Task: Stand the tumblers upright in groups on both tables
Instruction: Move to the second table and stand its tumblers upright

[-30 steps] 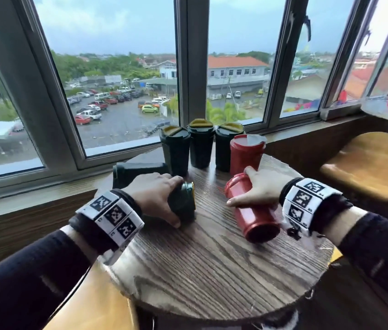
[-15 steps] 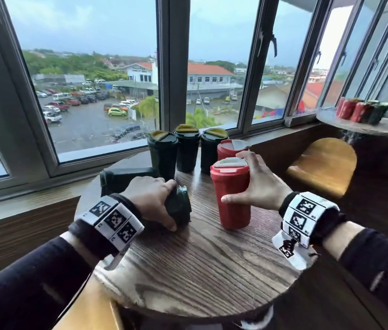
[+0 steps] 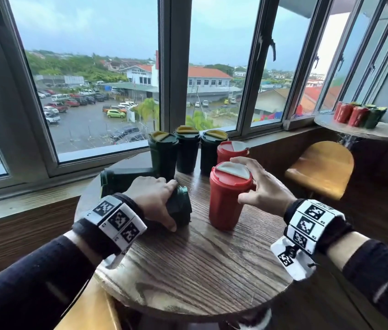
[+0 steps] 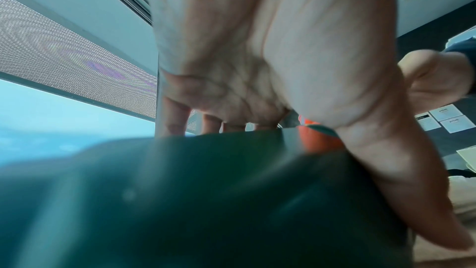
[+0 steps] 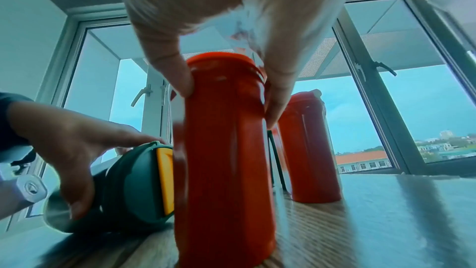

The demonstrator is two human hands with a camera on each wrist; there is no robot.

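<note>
My left hand (image 3: 169, 206) grips a dark green tumbler (image 3: 182, 207) that lies on its side on the round wooden table (image 3: 200, 270), lid toward the middle. My right hand (image 3: 245, 179) holds a red tumbler (image 3: 224, 201) upright on the table, thumb and fingers on opposite sides near its lid. The right wrist view shows that pinch on the red tumbler (image 5: 224, 160), with the lying green tumbler (image 5: 134, 186) beside it. Another green tumbler (image 3: 126, 178) lies behind my left hand. Three green tumblers (image 3: 187, 151) and a red one (image 3: 232, 151) stand by the window.
A second round table (image 3: 378, 133) at the far right carries several red and green tumblers (image 3: 355, 115) lying on their sides. A yellow seat (image 3: 319, 167) stands between the tables. Another yellow seat (image 3: 88, 310) sits below the near table's left edge.
My right hand has tipped the red tumbler from lying on its side to standing upright. My left hand has stayed on the lying green tumbler. The view has swung right.
</note>
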